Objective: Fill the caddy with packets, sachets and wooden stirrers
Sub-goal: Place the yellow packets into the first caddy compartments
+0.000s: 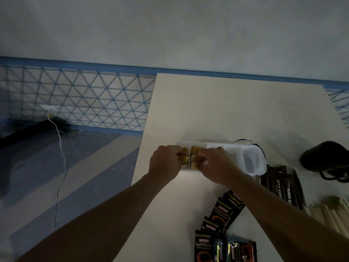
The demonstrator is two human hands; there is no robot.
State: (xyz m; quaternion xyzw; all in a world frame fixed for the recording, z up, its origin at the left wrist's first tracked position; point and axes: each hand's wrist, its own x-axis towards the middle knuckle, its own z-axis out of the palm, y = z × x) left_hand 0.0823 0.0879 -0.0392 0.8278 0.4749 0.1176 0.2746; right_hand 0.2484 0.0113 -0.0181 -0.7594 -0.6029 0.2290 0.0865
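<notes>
Both hands are in the caddy (254, 162), on its left end. The caddy is a white divided tray lying flat on the bench (226, 110), close to the left edge and about midway between far and near edges, long side running left to right.

Left hand (165, 163): fingers curled, pinching yellow sachets (192, 149) in the leftmost compartments. Right hand (217, 165): fingers curled inward onto the same yellow sachets from the other side, thumb tucked. The two hands are nearly touching. The frame is dim and blurred, so I can't count the sachets or read exactly which divider they sit against. The compartment at the caddy's right end shows bare white plastic.

Supplies sit right of my arms:
- black sachets (222, 214), fanned out, running down to the near edge
- dark stick packets (281, 186), a bundle just beside the caddy's right end
- stirrers (326, 214), a wooden bundle toward the near right corner, partly under my right forearm

A dark-rimmed round thing (243, 141) is just behind the caddy's right end; can't tell what it is. A black object (324, 157) is at the right edge, well apart from the caddy.

Off the bench: striped floor on the left with a white cable (60, 148), and a blue lattice along the wall.
</notes>
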